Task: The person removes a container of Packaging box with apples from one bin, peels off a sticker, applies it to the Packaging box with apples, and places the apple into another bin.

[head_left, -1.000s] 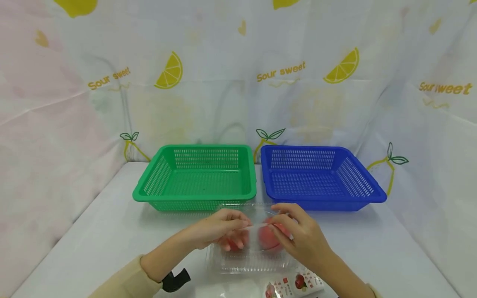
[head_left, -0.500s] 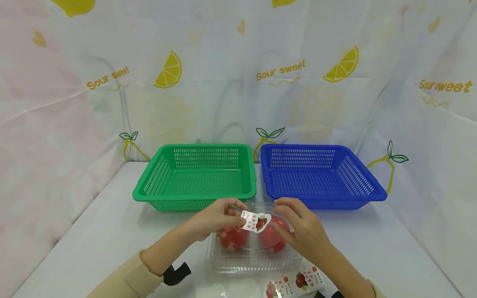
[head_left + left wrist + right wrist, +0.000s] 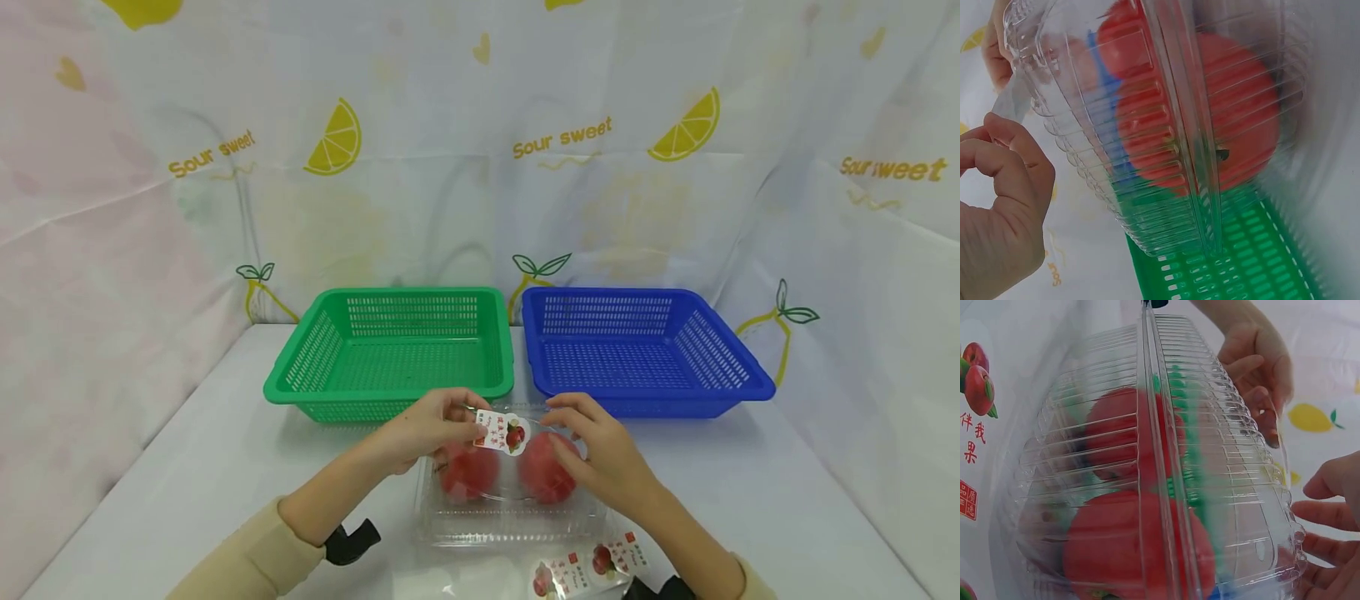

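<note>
At the lower centre of the head view, the left hand (image 3: pixel 435 427) pinches a small white paper label printed with red fruit (image 3: pixel 507 433) above a clear, ribbed plastic box (image 3: pixel 517 528) holding two round red fruits (image 3: pixel 551 470). Just right of the label, the right hand (image 3: pixel 604 454) has loosely bent, parted fingers, gripping nothing. Mid-frame stand rectangular green (image 3: pixel 390 395) and blue (image 3: pixel 652 394) plastic baskets.
</note>
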A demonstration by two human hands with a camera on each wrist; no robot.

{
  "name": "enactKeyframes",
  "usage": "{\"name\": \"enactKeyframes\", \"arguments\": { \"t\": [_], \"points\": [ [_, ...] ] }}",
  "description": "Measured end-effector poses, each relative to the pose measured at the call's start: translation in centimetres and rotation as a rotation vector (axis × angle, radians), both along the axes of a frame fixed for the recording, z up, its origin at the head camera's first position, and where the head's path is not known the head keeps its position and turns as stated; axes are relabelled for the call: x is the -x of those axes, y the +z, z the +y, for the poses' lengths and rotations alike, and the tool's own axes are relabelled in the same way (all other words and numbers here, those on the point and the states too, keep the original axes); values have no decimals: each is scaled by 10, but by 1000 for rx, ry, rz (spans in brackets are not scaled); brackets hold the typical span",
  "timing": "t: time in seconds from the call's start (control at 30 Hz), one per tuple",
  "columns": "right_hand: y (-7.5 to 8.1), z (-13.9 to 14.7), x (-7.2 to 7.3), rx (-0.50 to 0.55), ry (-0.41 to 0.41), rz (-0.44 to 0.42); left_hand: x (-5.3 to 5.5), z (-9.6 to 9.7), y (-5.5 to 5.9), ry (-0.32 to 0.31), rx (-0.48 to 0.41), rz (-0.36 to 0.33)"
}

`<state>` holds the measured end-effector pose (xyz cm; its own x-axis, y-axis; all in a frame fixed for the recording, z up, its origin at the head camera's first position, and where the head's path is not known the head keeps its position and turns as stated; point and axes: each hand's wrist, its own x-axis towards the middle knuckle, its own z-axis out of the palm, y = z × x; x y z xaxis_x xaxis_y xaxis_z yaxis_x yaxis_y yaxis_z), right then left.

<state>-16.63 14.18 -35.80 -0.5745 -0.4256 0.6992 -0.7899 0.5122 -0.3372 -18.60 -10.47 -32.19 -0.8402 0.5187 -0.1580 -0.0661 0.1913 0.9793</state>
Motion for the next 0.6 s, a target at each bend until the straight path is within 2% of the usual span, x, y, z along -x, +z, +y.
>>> {"name": "enactKeyframes", "arguments": {
  "t": [0.23,0.47,0.6],
  "points": [
    [-2,-4,2,17,-30,-239,3,-1,-1,-13,1,24],
    [-3,-11,5,56,-48,-378,5,1,-4,-8,26,48],
    [-3,-13,6,91,-52,-408,6,3,-5,1,46,55]
  ]
}}
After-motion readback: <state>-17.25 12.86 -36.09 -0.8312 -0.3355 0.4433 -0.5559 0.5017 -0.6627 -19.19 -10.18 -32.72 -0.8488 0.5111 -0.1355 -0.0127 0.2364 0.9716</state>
